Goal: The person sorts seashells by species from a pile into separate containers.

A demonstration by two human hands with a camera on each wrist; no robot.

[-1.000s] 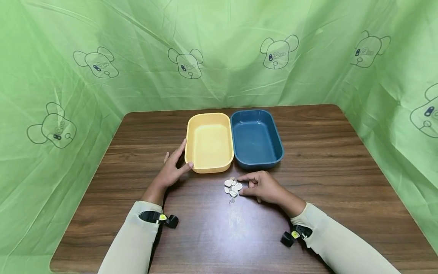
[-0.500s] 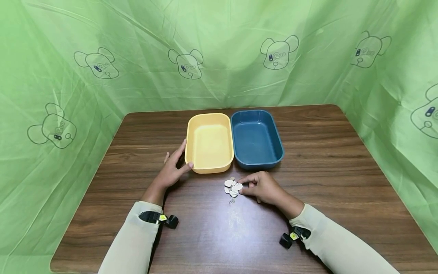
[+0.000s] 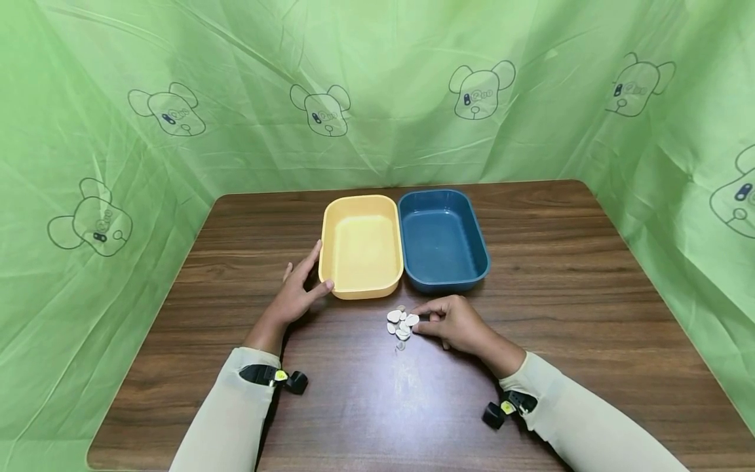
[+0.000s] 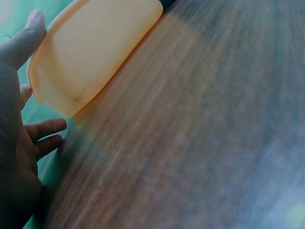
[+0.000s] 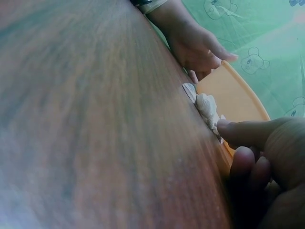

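A small cluster of white seashells (image 3: 396,316) lies on the wooden table in front of two trays. My right hand (image 3: 460,323) is at the cluster's right side, its thumb and index finger pinching the edges of one shell (image 3: 412,320). Ridges show on a shell (image 5: 189,91) in the right wrist view. My left hand (image 3: 296,295) rests against the yellow tray (image 3: 362,292), with its thumb at the near left corner and its fingers fairly straight along the left side. In the left wrist view the thumb (image 4: 32,36) touches the tray's rim.
A dark blue tray (image 3: 446,286) stands right beside the yellow one, toward the table's back. A small, pale, see-through round piece (image 3: 401,345) lies just in front of the shells. Green printed cloth (image 3: 389,151) hangs behind and on both sides of the table (image 3: 566,282).
My right thumb and index finger have closed in on the rightmost shell, which has shifted and tilted slightly. The left hand and both trays stay where they were.
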